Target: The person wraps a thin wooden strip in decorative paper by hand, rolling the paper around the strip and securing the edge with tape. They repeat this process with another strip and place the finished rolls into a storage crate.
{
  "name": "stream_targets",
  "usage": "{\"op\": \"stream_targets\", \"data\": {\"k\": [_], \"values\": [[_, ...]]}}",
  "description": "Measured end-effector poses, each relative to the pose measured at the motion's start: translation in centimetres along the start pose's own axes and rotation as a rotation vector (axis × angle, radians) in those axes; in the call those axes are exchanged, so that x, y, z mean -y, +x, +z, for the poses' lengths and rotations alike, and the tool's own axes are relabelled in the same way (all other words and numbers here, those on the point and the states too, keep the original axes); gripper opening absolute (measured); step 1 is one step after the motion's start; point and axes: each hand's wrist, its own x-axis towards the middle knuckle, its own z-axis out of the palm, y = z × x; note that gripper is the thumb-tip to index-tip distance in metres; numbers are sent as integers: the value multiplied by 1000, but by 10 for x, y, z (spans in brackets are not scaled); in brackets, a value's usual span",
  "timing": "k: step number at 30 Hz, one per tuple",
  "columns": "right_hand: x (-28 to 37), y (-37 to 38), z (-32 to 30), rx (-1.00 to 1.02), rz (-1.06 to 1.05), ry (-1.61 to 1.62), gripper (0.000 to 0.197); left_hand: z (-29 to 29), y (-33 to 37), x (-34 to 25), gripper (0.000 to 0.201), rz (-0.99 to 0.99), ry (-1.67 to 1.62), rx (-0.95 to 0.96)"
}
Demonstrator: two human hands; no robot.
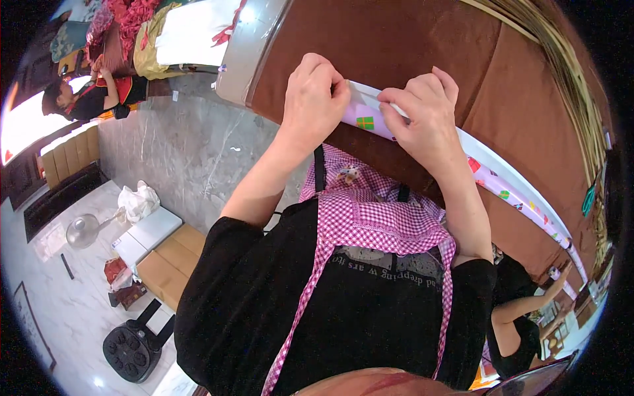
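Note:
A long lilac strip (508,196) printed with small coloured gift boxes runs along the brown-covered table in front of me, its white side showing along one edge. Fingers bent, my left hand (314,92) pinches the strip's left end. A short way to the right, my right hand (426,109) grips the same strip, thumb below and forefinger on the white edge. Between the two hands a short printed stretch shows. From my right hand the strip curves away to the far right. I cannot make out whether it is paper or cloth.
A bundle of long dry stalks (561,59) lies along the table's right side. At lower right another person's arm (528,307) reaches up near the strip's far end. Another worker (99,96) is at upper left. Cardboard boxes (173,257) and a black stool (135,346) stand at left.

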Motion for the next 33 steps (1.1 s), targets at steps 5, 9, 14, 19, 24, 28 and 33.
{"op": "stream_targets", "data": {"k": [5, 9, 14, 19, 24, 28, 33], "values": [[2, 0, 1, 8, -12, -52, 12, 0, 0, 1, 13, 48, 26, -18], [3, -1, 1, 14, -7, -58, 12, -1, 1, 1, 13, 64, 30, -6], [4, 1, 0, 30, -6, -64, 10, -1, 2, 0, 12, 50, 38, 2], [4, 2, 1, 50, 1, -83, 8, -1, 2, 0, 12, 46, 52, 1], [5, 3, 4, 66, -6, -129, 6, 0, 2, 1, 13, 39, 47, 11], [7, 5, 5, 92, 0, -138, 6, -1, 3, 1, 13, 49, 66, 12], [8, 5, 5, 122, 6, -158, 8, -4, 4, -2, 12, 21, 130, 55]]}}
